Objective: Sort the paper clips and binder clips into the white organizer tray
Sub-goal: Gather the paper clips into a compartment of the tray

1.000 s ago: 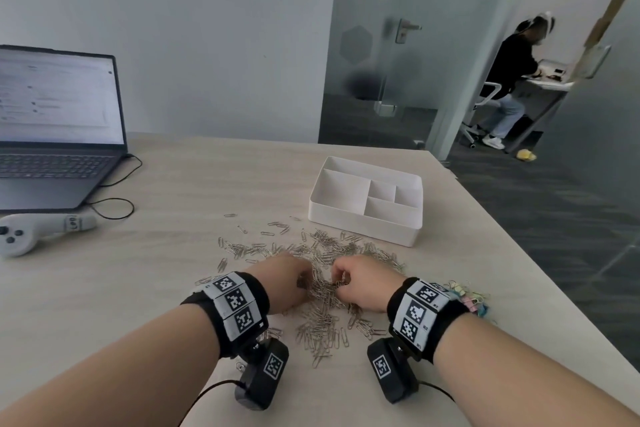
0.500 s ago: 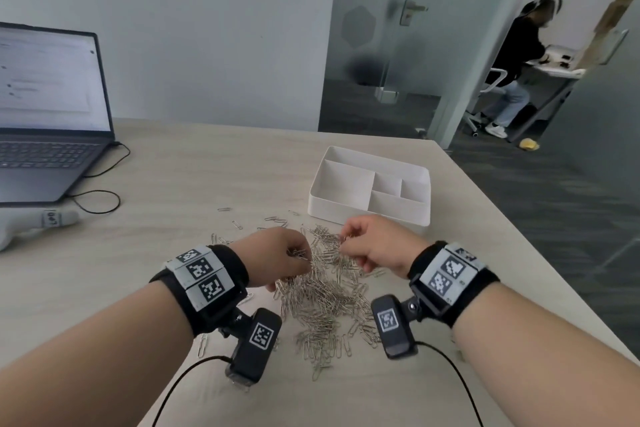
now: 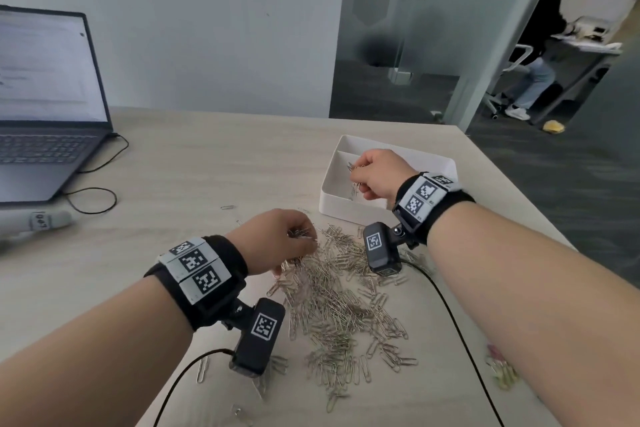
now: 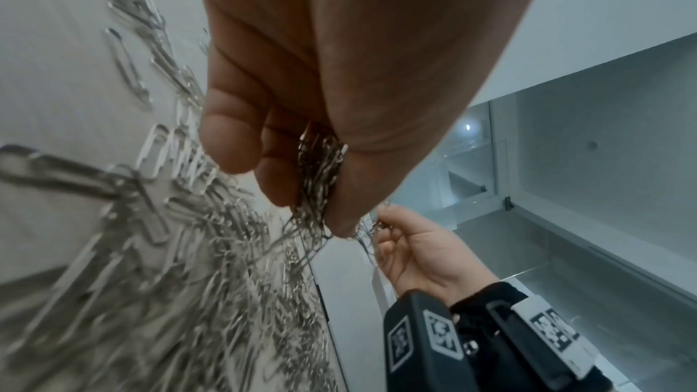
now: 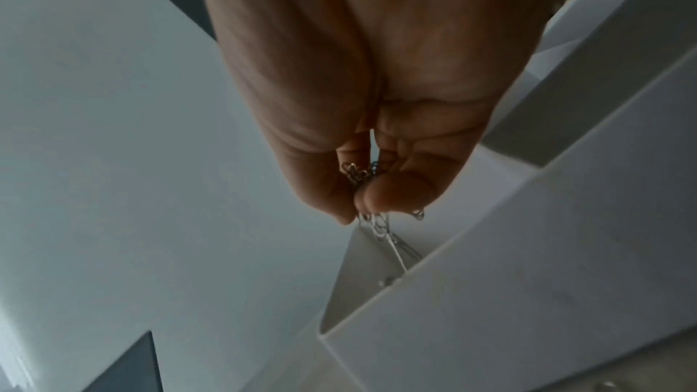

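Observation:
A heap of silver paper clips (image 3: 341,308) lies on the pale wooden table, in front of the white organizer tray (image 3: 332,208). My left hand (image 3: 298,241) hovers over the heap's far edge and grips a bunch of paper clips (image 4: 318,178) between curled fingers and thumb. My right hand (image 3: 367,173) is over the tray's large left compartment, pinching a clump of paper clips (image 5: 371,219) that dangle down into it. Pastel binder clips (image 3: 500,369) lie at the near right, partly hidden by my right forearm.
An open laptop (image 3: 45,107) with a black cable (image 3: 93,199) stands at the far left, a white controller (image 3: 38,220) in front of it. The table's right edge runs just past the tray. A person sits at a desk beyond the glass door.
Both hands lifted off the heap with clips in them. My right hand travelled forward and right to above the tray; my left rose a little and stayed over the heap.

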{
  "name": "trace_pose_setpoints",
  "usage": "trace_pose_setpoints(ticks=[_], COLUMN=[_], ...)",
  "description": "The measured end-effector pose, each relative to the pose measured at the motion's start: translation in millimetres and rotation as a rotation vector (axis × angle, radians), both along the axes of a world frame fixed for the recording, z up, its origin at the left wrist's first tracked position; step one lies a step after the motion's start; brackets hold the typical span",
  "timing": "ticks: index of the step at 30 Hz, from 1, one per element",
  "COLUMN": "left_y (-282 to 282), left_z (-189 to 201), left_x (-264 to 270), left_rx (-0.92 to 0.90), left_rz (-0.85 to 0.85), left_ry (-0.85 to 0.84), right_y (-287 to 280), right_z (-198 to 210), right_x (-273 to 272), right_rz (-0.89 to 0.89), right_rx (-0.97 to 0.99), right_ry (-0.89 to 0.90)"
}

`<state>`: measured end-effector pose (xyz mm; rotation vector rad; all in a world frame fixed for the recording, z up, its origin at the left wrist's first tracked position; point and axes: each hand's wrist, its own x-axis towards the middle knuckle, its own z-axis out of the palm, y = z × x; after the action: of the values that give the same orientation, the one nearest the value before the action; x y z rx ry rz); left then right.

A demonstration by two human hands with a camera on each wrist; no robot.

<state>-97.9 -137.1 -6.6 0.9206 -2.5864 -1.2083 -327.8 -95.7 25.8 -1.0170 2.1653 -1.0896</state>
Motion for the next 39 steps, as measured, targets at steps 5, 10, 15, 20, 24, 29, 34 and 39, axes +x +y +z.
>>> trace_pose_setpoints(ticks=[5,10,15,20,24,29,34,39], left_y=[-17.2,-31.8,-36.8,-36.4,-33.7,-21.8,-5.1,17.3], left_z=[14.7,33.2,34.9,21.4,14.8,25.5,31.6,20.9], left_x=[-26.6,-73.0,-123.7,-159.2,-166.7,-147.0,-97.9,-55.5], left_rx=[-0.046,-0.14,-0.242,-0.386,-0.399,-0.424,-0.284,-0.045], left_rz=[0.063,0.113,0.13,0.099,0.076,0.064,0.138,0.128], left_ry=[0.108,0.144,0.103,-0.055,-0.133,-0.086,0.096,0.198], right_y=[-0.3,17.3,47.9,70.3,83.1,98.1,117.6,133.1], right_z=[-10.6,-8.4,-7.8,-14.9,-17.4,-17.4,-26.5,-37.2], right_x=[-3.9,-15.2,-23.2,-28.5,-30.0,-23.6,-9.7,10.9], right_rz=[0.027,-0.03,-0.107,-0.081,-0.044,-0.038,-0.027,-0.08], right_rx=[0.068,-0.026,-0.136,-0.142,-0.135,-0.104,-0.06,-0.047], right_ry=[0.111,0.03,-0.088,-0.093,-0.07,-0.083,-0.079,0.018])
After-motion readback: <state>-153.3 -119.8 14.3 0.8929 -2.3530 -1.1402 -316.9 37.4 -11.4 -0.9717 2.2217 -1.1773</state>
